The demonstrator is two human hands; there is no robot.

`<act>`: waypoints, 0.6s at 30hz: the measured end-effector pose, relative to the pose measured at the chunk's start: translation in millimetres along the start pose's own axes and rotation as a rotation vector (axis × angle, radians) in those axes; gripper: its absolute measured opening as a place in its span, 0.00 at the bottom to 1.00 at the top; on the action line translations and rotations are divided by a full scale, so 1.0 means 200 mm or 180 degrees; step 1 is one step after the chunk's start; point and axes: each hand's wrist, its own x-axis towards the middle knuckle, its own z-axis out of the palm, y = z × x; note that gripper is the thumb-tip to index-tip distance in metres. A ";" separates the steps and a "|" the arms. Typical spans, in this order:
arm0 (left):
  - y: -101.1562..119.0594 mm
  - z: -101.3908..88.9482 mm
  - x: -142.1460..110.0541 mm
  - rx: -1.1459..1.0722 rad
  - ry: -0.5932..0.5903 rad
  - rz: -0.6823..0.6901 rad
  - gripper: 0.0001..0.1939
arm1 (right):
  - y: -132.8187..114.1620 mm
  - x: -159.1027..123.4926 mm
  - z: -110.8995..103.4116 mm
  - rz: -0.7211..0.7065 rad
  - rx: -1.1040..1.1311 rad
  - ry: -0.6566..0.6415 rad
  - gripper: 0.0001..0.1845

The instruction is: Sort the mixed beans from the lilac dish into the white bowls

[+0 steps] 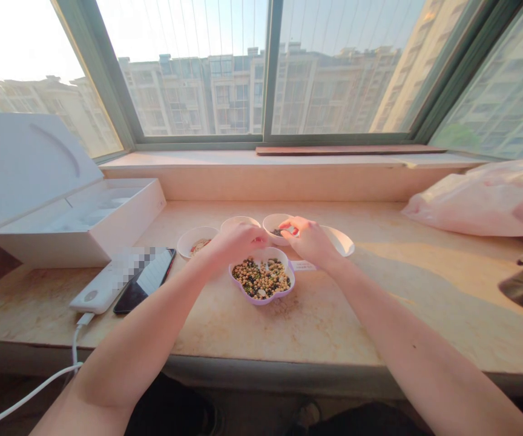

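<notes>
A lilac-rimmed, lobed bowl (284, 295) holds mixed tan, black and green beans, with a few pale pieces among them. Over its back edge hovers my left hand (242, 237), fingers bent down and together; whatever they pinch is too small to make out. At the back right white bowl (270, 219), the curved fingers of my right hand (305, 237) reach in over small dark beans (276, 232), thumb and forefinger slightly apart. Another white bowl (240, 220) stands behind my left hand, its contents hidden. Further left, a white bowl (184, 242) contains pale, flat pieces.
A white dish (344, 240) sits beyond my right wrist, near a small paper label (304, 265). Left are a phone (146, 284), a white power bank (100, 284) with a cable (29, 396), and an open white box (129, 221). A plastic bag (488, 200) lies right.
</notes>
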 end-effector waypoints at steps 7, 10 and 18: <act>-0.15 -0.01 0.00 0.0201 0.0440 -0.0791 0.13 | -0.05 -0.03 -0.01 -0.0373 0.0165 -0.0205 0.09; -0.21 0.02 0.00 0.0162 0.0472 -0.0930 0.13 | -0.08 -0.06 0.00 -0.0648 0.0403 -0.0555 0.09; -0.25 0.06 0.01 0.0192 0.0157 -0.1047 0.15 | -0.16 -0.13 0.03 -0.1044 0.0508 -0.1722 0.15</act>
